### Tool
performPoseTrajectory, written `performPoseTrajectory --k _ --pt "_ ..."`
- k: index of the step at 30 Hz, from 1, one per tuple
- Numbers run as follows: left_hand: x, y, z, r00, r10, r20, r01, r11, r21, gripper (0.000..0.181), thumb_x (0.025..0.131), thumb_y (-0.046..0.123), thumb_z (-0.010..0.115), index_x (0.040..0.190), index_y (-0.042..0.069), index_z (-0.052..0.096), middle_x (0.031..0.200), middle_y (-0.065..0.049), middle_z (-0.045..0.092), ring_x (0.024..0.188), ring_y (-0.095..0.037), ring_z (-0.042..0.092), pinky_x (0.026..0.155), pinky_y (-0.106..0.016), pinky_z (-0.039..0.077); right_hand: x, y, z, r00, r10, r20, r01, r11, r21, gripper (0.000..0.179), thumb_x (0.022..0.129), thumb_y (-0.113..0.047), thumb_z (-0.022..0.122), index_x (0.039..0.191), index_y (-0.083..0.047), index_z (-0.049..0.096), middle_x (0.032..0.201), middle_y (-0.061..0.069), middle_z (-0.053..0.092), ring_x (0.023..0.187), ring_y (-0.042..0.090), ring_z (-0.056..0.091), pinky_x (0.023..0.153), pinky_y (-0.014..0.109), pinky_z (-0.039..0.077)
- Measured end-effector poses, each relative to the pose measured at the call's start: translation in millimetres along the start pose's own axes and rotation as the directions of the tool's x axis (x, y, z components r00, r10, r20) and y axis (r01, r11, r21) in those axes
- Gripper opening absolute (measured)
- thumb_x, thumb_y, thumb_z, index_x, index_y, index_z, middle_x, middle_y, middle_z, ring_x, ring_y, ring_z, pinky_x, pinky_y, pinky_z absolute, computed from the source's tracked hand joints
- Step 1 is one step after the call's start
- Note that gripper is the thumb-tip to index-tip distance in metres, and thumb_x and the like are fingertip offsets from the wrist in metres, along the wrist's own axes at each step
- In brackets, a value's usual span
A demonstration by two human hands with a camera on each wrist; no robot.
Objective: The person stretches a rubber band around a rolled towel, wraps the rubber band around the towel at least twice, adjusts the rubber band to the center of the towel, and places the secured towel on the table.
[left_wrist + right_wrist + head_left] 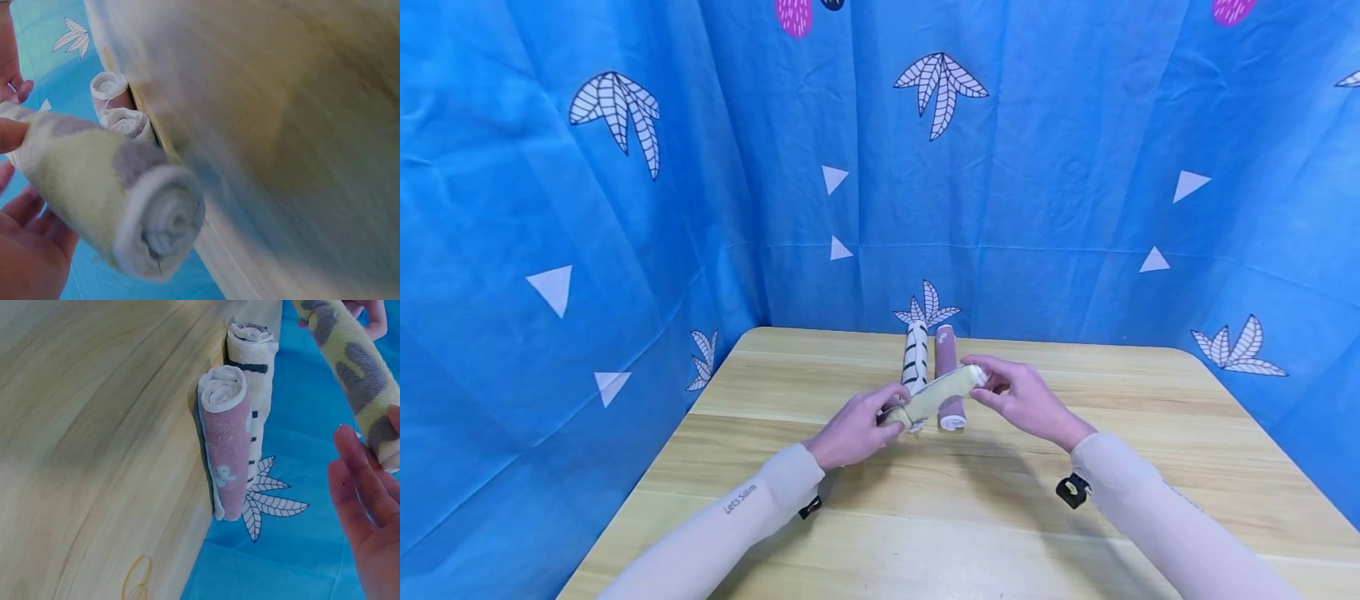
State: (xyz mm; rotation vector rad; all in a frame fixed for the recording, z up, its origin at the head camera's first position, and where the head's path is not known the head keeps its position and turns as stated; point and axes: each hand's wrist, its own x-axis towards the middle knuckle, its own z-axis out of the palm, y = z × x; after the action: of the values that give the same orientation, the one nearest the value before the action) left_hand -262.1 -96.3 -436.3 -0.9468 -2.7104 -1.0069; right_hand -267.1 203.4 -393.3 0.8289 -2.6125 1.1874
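A rolled towel (943, 392), pale yellow with grey patches, is held up slantwise between both hands above the table. My left hand (856, 427) grips its nearer left end, and my right hand (1028, 402) pinches the far right end between thumb and fingers. The spiral end of this roll (164, 222) faces the left wrist camera. Beyond it, two more rolled towels lie side by side: a white one with black marks (915, 358) and a pink one (226, 434) with pale prints. In the head view the yellow roll partly covers both.
The wooden table (880, 533) has a blue curtain (1045, 183) with leaf prints behind it and along its sides. A thin yellow loop (136, 581) shows on the wood in the right wrist view. A black wrist strap (1072, 491) hangs under the right sleeve.
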Motion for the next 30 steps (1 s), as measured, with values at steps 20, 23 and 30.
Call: performPoseTrajectory --k 20,23,30 --pt "-2.8 11.1 10.3 0.999 0.04 0.028 -0.042 0.997 0.061 0.045 0.093 0.025 0.073 0.133 0.033 0.054 0.129 0.0 0.065 0.099 -0.011 0.061 0.082 -0.027 0.054 6.7 0 -2 0.991 0.111 -0.074 -0.106 0.992 0.063 0.026 0.094 -0.018 0.071 0.118 -0.008 0.067 0.091 0.006 0.071 0.075 0.018 0.064 0.063 0.027 0.055" --pt "-2.5 10.2 8.4 0.999 -0.001 0.048 0.002 1.0 -0.027 0.043 0.094 0.024 0.071 0.132 0.035 0.054 0.121 0.002 0.066 0.094 -0.011 0.06 0.078 -0.026 0.053 6.4 2 -2 0.99 0.123 -0.062 -0.118 0.99 0.077 0.035 0.095 -0.021 0.07 0.127 -0.009 0.064 0.1 0.008 0.072 0.082 0.018 0.067 0.068 0.027 0.056" --pt "0.4 -1.4 0.1 0.994 -0.104 0.026 0.107 0.964 -0.243 0.04 0.094 0.021 0.071 0.129 0.03 0.055 0.112 0.001 0.065 0.094 -0.016 0.063 0.073 -0.03 0.057 3.3 12 -4 0.992 0.098 -0.075 -0.094 0.994 0.059 0.044 0.099 -0.022 0.065 0.141 -0.015 0.055 0.124 0.012 0.068 0.093 0.019 0.072 0.079 0.031 0.057"
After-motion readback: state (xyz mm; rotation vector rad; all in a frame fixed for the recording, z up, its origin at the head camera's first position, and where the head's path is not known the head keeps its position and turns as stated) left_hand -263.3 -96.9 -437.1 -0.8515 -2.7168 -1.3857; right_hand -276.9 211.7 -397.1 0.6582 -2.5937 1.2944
